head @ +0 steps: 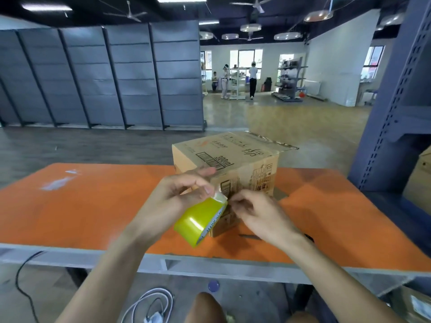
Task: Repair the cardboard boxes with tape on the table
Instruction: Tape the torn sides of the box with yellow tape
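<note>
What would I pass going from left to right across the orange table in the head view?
White smudge → left hand, gripping the tape → right hand.

Warehouse/stockroom: grey shelving racks (102, 75), steel upright (391, 108), worktable (93, 206).
</note>
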